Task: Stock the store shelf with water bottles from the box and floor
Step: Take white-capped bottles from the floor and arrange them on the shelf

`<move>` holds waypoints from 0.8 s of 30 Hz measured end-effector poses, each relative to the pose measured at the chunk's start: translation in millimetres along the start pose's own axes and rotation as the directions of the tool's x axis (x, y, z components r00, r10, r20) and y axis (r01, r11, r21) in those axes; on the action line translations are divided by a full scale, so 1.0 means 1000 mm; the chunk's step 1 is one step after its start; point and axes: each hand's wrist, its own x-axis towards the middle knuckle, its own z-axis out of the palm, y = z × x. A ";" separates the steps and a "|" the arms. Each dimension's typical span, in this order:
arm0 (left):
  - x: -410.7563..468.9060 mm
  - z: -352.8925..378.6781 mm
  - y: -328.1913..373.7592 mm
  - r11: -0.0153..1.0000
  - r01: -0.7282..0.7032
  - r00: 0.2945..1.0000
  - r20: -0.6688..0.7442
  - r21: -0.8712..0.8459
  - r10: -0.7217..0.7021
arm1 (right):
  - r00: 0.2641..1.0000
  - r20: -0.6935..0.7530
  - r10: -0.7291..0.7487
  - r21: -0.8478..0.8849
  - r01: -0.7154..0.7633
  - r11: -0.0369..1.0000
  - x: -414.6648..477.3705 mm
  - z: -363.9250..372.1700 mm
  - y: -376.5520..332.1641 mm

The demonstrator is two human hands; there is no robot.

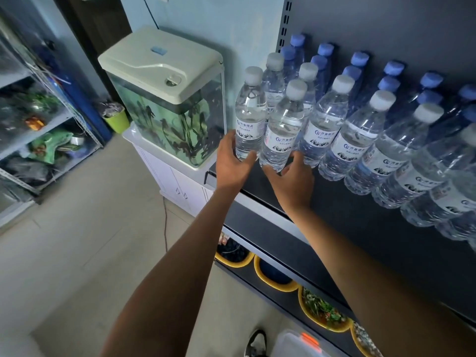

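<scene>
A dark store shelf (360,217) carries rows of clear water bottles with white caps in front and blue-capped bottles (358,60) behind. My left hand (231,163) grips the base of the leftmost white-capped bottle (251,109) at the shelf's left end. My right hand (291,179) curls round the bottom of the neighbouring white-capped bottle (283,127), just to the right. Both bottles stand upright on the shelf. No box is in sight.
A fish tank (164,99) with a cream lid stands on a white cabinet (177,181) left of the shelf. Yellow bowls (273,276) fill the lower shelf. A metal rack (38,130) is at the far left, a green bin (116,119) behind, a clear tub (296,343) by my shoe.
</scene>
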 end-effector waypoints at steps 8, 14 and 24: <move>-0.001 0.000 0.000 1.000 0.001 1.000 0.020 -0.003 -0.001 | 1.000 0.021 -0.013 -0.034 0.013 0.999 0.000 0.000 0.004; -0.001 -0.002 0.002 0.999 0.036 0.998 0.051 -0.019 -0.035 | 0.998 0.061 0.030 -0.025 -0.028 0.999 0.002 -0.002 0.002; -0.036 -0.015 0.011 0.980 0.157 0.987 0.048 -0.123 -0.152 | 0.985 0.173 -0.019 0.152 -0.008 0.988 -0.022 -0.025 0.016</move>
